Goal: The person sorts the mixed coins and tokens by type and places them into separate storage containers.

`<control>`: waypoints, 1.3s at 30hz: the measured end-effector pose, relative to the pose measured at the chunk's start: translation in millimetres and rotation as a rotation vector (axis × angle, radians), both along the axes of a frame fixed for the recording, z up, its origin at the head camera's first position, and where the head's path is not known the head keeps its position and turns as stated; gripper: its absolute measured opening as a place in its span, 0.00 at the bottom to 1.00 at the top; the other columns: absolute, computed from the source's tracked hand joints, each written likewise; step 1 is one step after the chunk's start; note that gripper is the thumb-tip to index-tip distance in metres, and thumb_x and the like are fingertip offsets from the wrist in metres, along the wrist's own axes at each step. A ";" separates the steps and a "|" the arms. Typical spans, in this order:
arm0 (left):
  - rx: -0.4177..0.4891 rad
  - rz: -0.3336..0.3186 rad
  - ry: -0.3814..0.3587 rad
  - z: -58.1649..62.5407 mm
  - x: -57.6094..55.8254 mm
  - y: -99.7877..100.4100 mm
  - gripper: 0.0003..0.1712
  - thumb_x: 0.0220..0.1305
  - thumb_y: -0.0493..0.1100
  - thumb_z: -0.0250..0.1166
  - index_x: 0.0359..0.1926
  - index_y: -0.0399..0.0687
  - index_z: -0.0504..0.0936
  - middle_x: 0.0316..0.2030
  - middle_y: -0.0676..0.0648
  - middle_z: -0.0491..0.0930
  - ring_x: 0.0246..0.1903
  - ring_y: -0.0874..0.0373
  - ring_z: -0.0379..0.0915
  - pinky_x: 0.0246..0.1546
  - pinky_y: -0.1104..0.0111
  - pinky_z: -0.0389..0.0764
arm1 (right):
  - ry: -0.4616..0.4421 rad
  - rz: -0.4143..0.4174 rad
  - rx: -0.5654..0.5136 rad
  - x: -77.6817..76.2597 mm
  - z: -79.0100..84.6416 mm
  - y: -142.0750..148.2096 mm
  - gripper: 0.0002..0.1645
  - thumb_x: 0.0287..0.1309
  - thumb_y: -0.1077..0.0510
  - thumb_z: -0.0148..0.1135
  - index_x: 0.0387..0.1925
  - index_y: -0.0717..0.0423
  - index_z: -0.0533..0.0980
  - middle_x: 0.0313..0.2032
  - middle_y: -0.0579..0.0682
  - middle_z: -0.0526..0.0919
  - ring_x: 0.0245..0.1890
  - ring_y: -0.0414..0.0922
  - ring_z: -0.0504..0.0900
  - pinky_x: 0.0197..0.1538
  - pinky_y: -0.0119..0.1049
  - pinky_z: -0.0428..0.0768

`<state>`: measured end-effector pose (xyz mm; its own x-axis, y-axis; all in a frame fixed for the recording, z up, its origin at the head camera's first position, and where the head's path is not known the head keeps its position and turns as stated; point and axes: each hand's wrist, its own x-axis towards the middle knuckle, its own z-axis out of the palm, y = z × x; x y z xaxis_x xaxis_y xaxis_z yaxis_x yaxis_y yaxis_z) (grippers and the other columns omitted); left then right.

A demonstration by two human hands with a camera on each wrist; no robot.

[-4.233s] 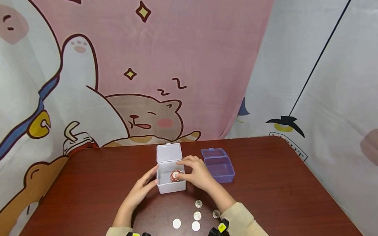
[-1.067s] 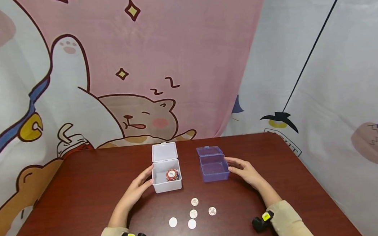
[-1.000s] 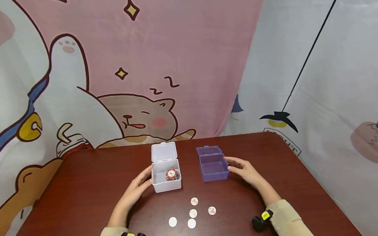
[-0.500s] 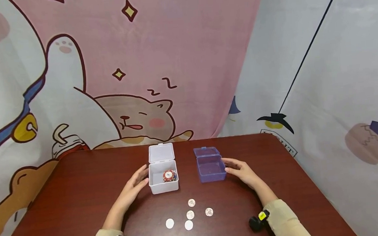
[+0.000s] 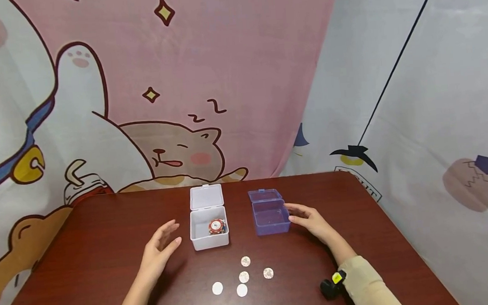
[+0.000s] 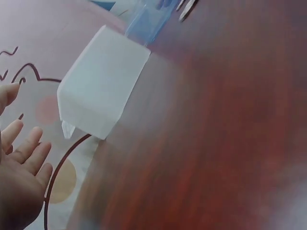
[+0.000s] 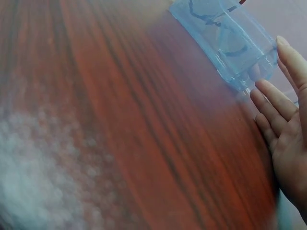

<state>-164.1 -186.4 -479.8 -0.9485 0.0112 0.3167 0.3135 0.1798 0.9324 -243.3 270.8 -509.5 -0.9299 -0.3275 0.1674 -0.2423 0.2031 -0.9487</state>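
Here, left hand (image 5: 157, 251) and right hand (image 5: 314, 221) flank white box (image 5: 211, 241) and purple box (image 5: 272, 229), grips wide.

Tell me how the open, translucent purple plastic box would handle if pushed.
The translucent purple plastic box is probably light: its plastic looks thin and nothing shows inside. Wider than tall, it would likely slide rather than tip on the glossy reddish-brown wood-grain table. Its flipped-open lid may wobble.

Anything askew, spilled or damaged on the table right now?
Nothing stands out: the white box and purple box sit upright and open, no damage visible; five pale discs lie flat, loosely scattered before them.
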 end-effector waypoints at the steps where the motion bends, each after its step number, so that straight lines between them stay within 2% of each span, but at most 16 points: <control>1: -0.007 0.006 -0.002 0.8 2.6 0.7 0.27 0.63 0.34 0.64 0.62 0.37 0.70 0.55 0.31 0.73 0.58 0.57 0.68 0.58 0.73 0.65 | 0.001 -0.002 0.001 0.1 -0.1 -0.1 0.27 0.62 0.61 0.63 0.62 0.59 0.72 0.58 0.59 0.76 0.56 0.55 0.74 0.51 0.32 0.74; 6: -0.057 0.024 0.008 3.9 14.3 6.8 0.25 0.60 0.34 0.67 0.59 0.42 0.75 0.50 0.34 0.77 0.53 0.54 0.72 0.51 0.68 0.71 | 0.008 -0.002 -0.006 0.2 0.0 -0.9 0.26 0.61 0.64 0.62 0.62 0.62 0.71 0.57 0.62 0.75 0.56 0.56 0.74 0.51 0.31 0.75; 9: -0.076 -0.007 0.041 3.4 20.3 12.0 0.23 0.58 0.33 0.68 0.55 0.41 0.77 0.46 0.36 0.79 0.48 0.53 0.75 0.46 0.63 0.75 | 0.002 -0.001 -0.014 0.0 0.4 -1.3 0.27 0.61 0.65 0.61 0.62 0.64 0.71 0.57 0.63 0.75 0.56 0.58 0.73 0.51 0.31 0.74; 13: -0.073 -0.115 0.079 0.9 27.4 20.2 0.22 0.54 0.31 0.70 0.52 0.35 0.78 0.40 0.36 0.80 0.42 0.49 0.76 0.42 0.61 0.77 | -0.015 0.005 -0.024 0.1 1.1 -1.3 0.27 0.62 0.67 0.60 0.62 0.66 0.70 0.58 0.65 0.73 0.57 0.63 0.71 0.50 0.29 0.74; 18: -0.094 -0.254 0.096 -5.4 33.6 30.3 0.22 0.53 0.32 0.70 0.51 0.31 0.77 0.37 0.37 0.79 0.37 0.49 0.76 0.38 0.64 0.76 | -0.026 0.018 -0.028 3.9 9.4 -3.2 0.27 0.62 0.70 0.58 0.62 0.71 0.67 0.58 0.70 0.71 0.58 0.67 0.68 0.50 0.28 0.74; 24: -0.192 -0.346 0.142 -15.6 35.8 38.5 0.23 0.52 0.36 0.73 0.49 0.34 0.79 0.35 0.42 0.81 0.33 0.50 0.74 0.33 0.64 0.74 | -0.024 0.030 -0.020 14.0 27.8 -9.7 0.27 0.62 0.71 0.57 0.62 0.74 0.66 0.58 0.72 0.70 0.57 0.69 0.68 0.50 0.30 0.74; 30: -0.235 -0.424 0.181 -21.8 36.2 42.1 0.23 0.52 0.38 0.73 0.49 0.33 0.80 0.37 0.44 0.81 0.34 0.52 0.74 0.34 0.65 0.74 | -0.008 0.029 -0.001 15.2 29.3 -8.9 0.26 0.62 0.70 0.57 0.61 0.74 0.67 0.58 0.72 0.71 0.57 0.68 0.69 0.49 0.29 0.74; 35: -0.280 -0.457 0.230 -25.5 36.3 46.0 0.23 0.50 0.39 0.74 0.47 0.35 0.82 0.36 0.46 0.81 0.34 0.53 0.74 0.36 0.65 0.74 | -0.013 0.030 -0.004 13.9 28.1 -8.3 0.26 0.62 0.70 0.58 0.61 0.73 0.67 0.58 0.71 0.71 0.57 0.67 0.69 0.49 0.28 0.74; 39: -0.395 -0.449 0.243 -27.4 36.1 49.4 0.22 0.48 0.44 0.76 0.45 0.42 0.84 0.36 0.53 0.81 0.36 0.59 0.73 0.39 0.66 0.71 | -0.023 0.033 -0.022 13.1 28.2 -8.9 0.26 0.61 0.71 0.58 0.61 0.73 0.67 0.58 0.72 0.70 0.57 0.68 0.68 0.50 0.28 0.74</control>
<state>-128.0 -136.9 -507.2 -0.7259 0.5502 0.4128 0.6322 0.2972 0.7155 -230.3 261.9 -481.3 -0.9223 -0.3548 0.1533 -0.2265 0.1748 -0.9582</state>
